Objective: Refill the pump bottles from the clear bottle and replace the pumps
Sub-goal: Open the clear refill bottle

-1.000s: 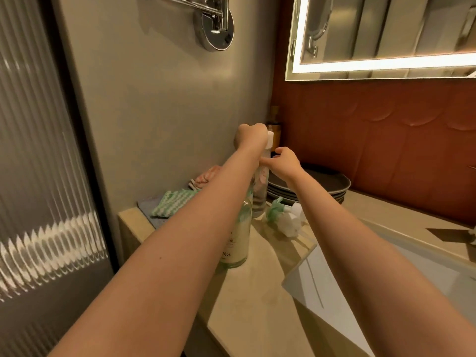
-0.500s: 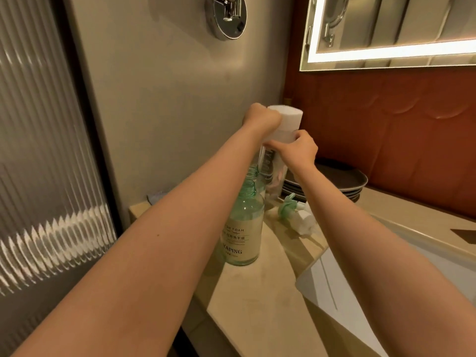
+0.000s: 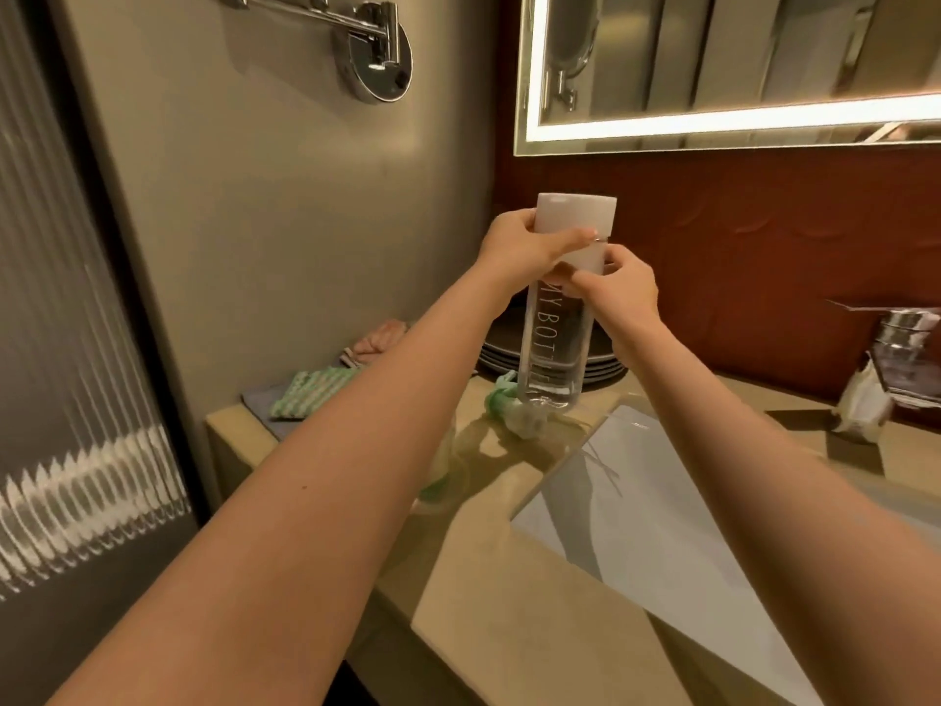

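The person holds the clear bottle (image 3: 554, 343) in front of the chest, above the beige counter (image 3: 509, 629), with both hands. The long axis of the bottle is almost vertical. The white frosted cap (image 3: 578, 216) points up and leans a little to the right, and the rounded base points down. Letters run down along the transparent body.

The left hand (image 3: 527, 247) grips the cap, with the thumb lying across its front. The right hand (image 3: 618, 293) is curled round the top of the body, just under the cap. The two hands are very near each other, one above the other on the same bottle.

The base of the bottle is seen just in front of a green and white pump (image 3: 509, 407), which lies on its side on the counter. If the base touches the counter cannot be told. A green pump bottle (image 3: 438, 489) stands under the left forearm and is mostly hidden by it.

Behind the bottle is a stack of dark plates (image 3: 603, 369). The white sink (image 3: 636, 527) is to the right.
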Motion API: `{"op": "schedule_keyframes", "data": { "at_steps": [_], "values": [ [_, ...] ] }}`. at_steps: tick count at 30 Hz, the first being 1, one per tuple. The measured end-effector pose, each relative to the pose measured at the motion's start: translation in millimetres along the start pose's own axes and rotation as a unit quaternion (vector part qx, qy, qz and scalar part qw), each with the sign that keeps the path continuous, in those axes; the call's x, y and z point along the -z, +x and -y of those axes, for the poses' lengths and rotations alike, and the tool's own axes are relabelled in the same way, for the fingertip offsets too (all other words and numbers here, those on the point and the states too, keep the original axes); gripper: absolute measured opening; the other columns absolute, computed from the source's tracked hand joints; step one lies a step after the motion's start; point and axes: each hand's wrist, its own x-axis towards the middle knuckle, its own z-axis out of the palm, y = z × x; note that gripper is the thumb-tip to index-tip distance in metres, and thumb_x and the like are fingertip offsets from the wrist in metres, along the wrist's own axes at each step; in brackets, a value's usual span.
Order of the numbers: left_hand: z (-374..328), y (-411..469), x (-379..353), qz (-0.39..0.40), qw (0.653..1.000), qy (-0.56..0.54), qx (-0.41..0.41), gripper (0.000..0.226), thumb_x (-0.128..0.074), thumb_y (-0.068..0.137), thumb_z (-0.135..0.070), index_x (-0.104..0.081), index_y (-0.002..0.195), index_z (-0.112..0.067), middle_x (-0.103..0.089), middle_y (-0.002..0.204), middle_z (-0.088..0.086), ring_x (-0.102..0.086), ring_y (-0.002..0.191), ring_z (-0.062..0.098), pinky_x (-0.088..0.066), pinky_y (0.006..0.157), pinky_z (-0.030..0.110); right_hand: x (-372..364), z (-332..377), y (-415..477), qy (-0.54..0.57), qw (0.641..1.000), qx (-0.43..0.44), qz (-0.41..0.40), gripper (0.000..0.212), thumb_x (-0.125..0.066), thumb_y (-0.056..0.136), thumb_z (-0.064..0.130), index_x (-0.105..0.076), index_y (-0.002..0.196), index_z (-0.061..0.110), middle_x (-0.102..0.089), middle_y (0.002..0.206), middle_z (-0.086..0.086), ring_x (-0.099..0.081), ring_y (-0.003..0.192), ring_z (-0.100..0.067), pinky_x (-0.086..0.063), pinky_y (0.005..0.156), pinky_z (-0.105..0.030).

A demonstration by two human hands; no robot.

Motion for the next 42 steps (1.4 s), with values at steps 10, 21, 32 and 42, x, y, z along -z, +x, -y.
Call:
{"op": "schedule_keyframes", "data": {
  "at_steps": [10,21,32,42],
  "values": [
    [7.5,-41.6,-17.1,0.135,0.991,-0.001,0.017,0.045,-0.073,0.077,-0.021,-0.049,0.115,-0.019,-0.059,0.108,0.002,-0.058,0.100,0.016,-0.054,0.078,0.026,42.4,-21.4,-50.5,0.028,0.994,-0.019,0.102,0.048,-0.079,0.069,0.021,-0.057,0.111,0.015,-0.064,0.109,-0.004,-0.061,0.101,-0.018,-0.053,0.080,-0.029],
    [-11.5,-63.3,-41.4,-0.024,0.998,0.050,0.040,0.064,-0.074,0.074,-0.031,-0.045,0.128,-0.012,-0.048,0.109,0.001,-0.048,0.100,0.015,-0.045,0.069,0.023,45.6,-9.3,-78.7,0.017,0.997,-0.006,0.070,0.045,-0.080,0.068,0.027,-0.059,0.106,0.019,-0.066,0.101,0.000,-0.063,0.098,-0.016,-0.054,0.079,-0.029],
    [-3.8,-80.2,-36.7,0.015,0.998,0.053,0.029,0.081,-0.073,0.077,-0.037,-0.022,0.134,-0.011,-0.040,0.118,0.004,-0.047,0.112,0.022,-0.051,0.083,0.031,34.5,-10.7,-92.1,-0.073,0.997,-0.021,-0.009,0.038,-0.076,0.072,0.022,-0.055,0.103,0.017,-0.060,0.096,0.003,-0.058,0.096,-0.017,-0.050,0.078,-0.030],
    [-1.4,-92.2,-45.8,-0.068,0.965,0.254,0.010,0.068,-0.053,0.085,-0.055,-0.027,0.135,-0.018,-0.036,0.139,0.010,-0.025,0.130,0.029,-0.018,0.104,0.046,21.6,-10.1,-108.8,-0.116,0.990,-0.016,-0.074,0.041,-0.071,0.076,0.028,-0.053,0.110,0.011,-0.061,0.100,-0.003,-0.053,0.095,-0.023,-0.034,0.069,-0.028]
  ]
}}
